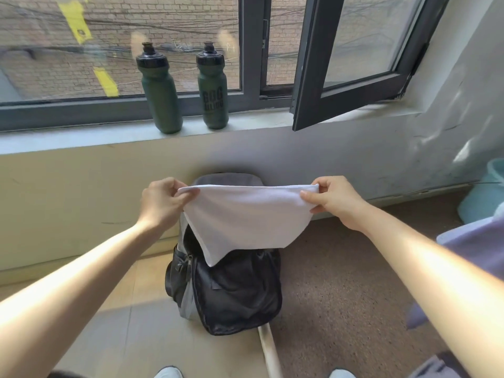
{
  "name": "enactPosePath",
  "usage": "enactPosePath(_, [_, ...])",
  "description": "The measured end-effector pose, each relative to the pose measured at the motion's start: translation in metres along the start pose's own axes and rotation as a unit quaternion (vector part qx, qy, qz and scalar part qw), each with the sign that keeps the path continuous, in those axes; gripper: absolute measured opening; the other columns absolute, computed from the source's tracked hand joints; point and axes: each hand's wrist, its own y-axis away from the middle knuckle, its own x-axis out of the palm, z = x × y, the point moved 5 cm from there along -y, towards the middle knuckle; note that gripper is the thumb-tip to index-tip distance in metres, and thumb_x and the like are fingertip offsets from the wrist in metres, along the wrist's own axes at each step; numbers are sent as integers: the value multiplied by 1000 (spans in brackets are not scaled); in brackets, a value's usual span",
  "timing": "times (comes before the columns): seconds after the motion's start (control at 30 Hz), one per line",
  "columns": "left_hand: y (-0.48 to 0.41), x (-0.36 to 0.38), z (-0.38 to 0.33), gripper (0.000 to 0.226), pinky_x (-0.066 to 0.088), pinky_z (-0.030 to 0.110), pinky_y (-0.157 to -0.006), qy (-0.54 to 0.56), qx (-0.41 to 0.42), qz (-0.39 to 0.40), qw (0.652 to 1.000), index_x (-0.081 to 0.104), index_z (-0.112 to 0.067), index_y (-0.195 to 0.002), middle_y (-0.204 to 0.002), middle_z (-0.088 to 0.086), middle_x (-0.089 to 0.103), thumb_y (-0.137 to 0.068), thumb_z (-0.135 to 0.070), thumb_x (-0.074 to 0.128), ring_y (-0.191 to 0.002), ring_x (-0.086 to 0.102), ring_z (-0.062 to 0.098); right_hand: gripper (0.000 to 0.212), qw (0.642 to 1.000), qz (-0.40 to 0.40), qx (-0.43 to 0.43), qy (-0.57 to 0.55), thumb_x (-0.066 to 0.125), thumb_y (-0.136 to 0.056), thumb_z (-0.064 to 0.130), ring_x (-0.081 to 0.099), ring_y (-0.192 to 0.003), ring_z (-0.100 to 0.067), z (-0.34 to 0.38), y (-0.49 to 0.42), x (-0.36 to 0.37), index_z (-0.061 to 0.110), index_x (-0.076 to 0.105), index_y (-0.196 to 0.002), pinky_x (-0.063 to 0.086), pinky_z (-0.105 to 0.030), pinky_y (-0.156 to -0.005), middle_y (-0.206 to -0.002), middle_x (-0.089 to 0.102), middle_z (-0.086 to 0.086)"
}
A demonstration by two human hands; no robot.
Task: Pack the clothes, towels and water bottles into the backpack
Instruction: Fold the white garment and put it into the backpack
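A white towel (pixel 245 216) hangs stretched between both hands, just above the open backpack. My left hand (pixel 161 203) pinches its left top corner; my right hand (pixel 335 200) pinches the right top corner. The black and grey backpack (pixel 234 290) stands on the floor against the wall, its main compartment unzipped, the towel's lower edge covering part of the opening. Two dark green water bottles with black caps stand upright on the windowsill: one on the left (pixel 161 91), one on the right (pixel 212 88).
An open window sash (pixel 354 64) juts inward at the right above the sill. A light blue bucket (pixel 485 197) stands at the far right by the wall. Lilac cloth (pixel 469 263) lies at the right edge. Brown carpet meets pale floor tiles beneath the backpack.
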Motion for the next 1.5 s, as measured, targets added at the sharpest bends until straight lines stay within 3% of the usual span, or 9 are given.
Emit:
enactPosePath(0.2, [5, 10, -10, 13, 61, 41, -75, -37, 43, 14, 998, 75, -30, -76, -71, -7, 75, -87, -32, 82, -71, 71, 18, 32, 981, -175, 19, 85, 74, -84, 27, 50, -68, -23, -1, -8, -13, 1, 58, -75, 43, -36, -63, -69, 55, -9])
enactPosePath(0.33, [10, 7, -18, 17, 62, 40, -66, -14, 18, -5, 1000, 73, -25, -74, -66, -6, 73, -84, -37, 78, -62, 69, 19, 29, 977, -199, 27, 73, 70, -84, 27, 52, -64, -25, 9, 0, -10, 0, 60, -78, 54, -46, -58, -69, 56, -10])
enactPosePath(0.47, [24, 25, -39, 21, 54, 23, -52, 93, -10, 44, 995, 67, -13, -76, -65, -1, 67, -92, -22, 77, -56, 60, 15, 14, 992, -125, 30, 8, 64, -87, 17, 57, -55, -19, 28, 14, 10, 5, 63, -80, 46, -23, -42, -69, 62, -8])
enactPosePath(0.67, [53, 56, -64, 22, 60, 37, -80, 177, -20, 173, 969, 65, -8, -81, -80, 8, 70, -94, -22, 75, -75, 66, 17, 16, 996, 45, 14, -73, 68, -93, 20, 60, -62, -20, 52, 38, 52, 10, 63, -83, 53, -34, -62, -71, 65, -8])
enactPosePath(1.03, [73, 68, -79, 22, 60, 36, -86, 233, -12, 245, 941, 65, -1, -95, -85, 5, 74, -99, -22, 67, -85, 72, 18, 11, 973, 173, -12, -152, 57, -91, 4, 69, -75, -26, 64, 55, 80, -1, 65, -95, 61, -36, -74, -85, 63, -19])
enactPosePath(1.13, [73, 66, -80, 23, 60, 34, -88, 233, -2, 265, 936, 65, 0, -99, -91, 7, 76, -100, -23, 65, -89, 74, 19, 17, 989, 113, -90, -38, 57, -88, -3, 70, -80, -22, 68, 55, 75, 7, 68, -95, 61, -37, -76, -105, 65, -7])
enactPosePath(1.27, [76, 65, -83, 16, 56, 34, -86, 218, 25, 283, 934, 68, -6, -95, -93, 8, 76, -100, -21, 67, -88, 73, 19, 30, 965, 75, -227, 105, 78, -84, 21, 68, -83, -20, 81, 59, 75, 25, 61, -108, 61, -26, -72, -131, 48, 19])
enactPosePath(1.37, [77, 63, -86, 22, 54, 46, -92, 209, 50, 281, 935, 72, -9, -95, -95, 10, 78, -96, -31, 72, -90, 72, 22, 48, 965, 122, -210, 95, 76, -88, 25, 71, -90, -22, 82, 59, 77, 32, 54, -130, 63, -33, -64, -121, 62, 12])
enactPosePath(1.5, [77, 62, -85, 31, 49, 59, -103, 210, 53, 269, 938, 75, -14, -98, -102, 13, 78, -86, -42, 75, -98, 71, 28, 11, 970, 128, -187, 89, 69, -93, 17, 72, -64, -22, 82, 61, 73, 17, 71, -104, 61, -32, -57, -86, 73, -8])
